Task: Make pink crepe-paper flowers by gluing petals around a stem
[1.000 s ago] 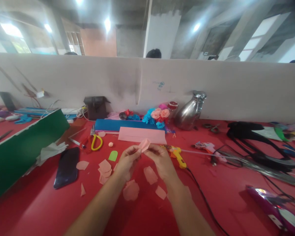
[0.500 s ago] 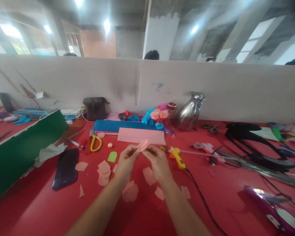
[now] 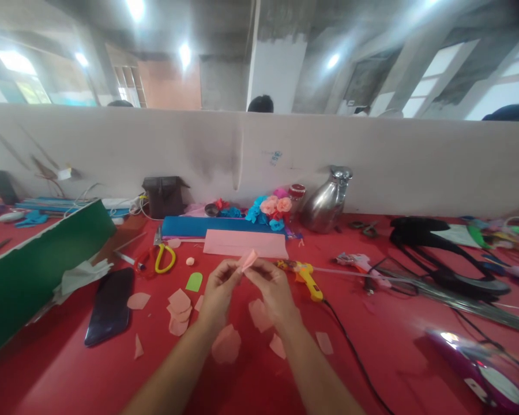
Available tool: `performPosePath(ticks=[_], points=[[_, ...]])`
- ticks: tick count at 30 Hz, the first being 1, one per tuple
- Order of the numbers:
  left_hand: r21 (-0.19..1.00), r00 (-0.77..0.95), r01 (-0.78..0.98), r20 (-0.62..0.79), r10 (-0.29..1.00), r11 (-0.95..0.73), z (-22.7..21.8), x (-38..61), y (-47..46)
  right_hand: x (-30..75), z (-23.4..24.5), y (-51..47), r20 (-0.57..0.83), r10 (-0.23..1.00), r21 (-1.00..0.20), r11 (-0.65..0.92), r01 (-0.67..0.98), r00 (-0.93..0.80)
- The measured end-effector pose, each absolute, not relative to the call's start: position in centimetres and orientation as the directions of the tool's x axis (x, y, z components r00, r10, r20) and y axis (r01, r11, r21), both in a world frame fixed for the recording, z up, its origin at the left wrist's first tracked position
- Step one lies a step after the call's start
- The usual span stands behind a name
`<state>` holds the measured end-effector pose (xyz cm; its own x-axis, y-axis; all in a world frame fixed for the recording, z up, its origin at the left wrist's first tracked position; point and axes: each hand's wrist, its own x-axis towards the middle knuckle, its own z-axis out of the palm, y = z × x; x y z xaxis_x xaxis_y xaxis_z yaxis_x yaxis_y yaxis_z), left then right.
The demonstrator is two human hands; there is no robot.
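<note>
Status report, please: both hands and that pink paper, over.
Left hand and right hand both pinching the pink paper piece, held above the red table. Cut pink petals lie below. Yellow glue gun beside right hand.

Just before the one pink sheet (image 3: 225, 244): two hands, left hand (image 3: 216, 291) and right hand (image 3: 273, 289), and one pink petal (image 3: 247, 259). Left of it: one scissors (image 3: 162, 259), one phone (image 3: 109, 305). Right of it: one yellow glue gun (image 3: 309, 280), one steel jug (image 3: 324, 204).
</note>
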<state>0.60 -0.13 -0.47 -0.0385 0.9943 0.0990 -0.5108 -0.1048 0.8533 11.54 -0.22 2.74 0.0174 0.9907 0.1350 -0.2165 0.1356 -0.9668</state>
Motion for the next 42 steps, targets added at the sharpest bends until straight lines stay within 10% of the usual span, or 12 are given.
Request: performPosePath(ticks=[11,42], points=[[0.769,0.025,-0.638,0.063,0.998,-0.032,-0.4,0.7,-0.2,11.3,2.6,-0.3,0.225,0.974,-0.952,0.222,-0.212,0.010],[0.946,-0.147,-0.174,0.251,0.957,-0.274,0.2,1.2,-1.1,11.3,3.2,-0.7,0.180,0.975,-0.977,0.193,-0.095,0.130]])
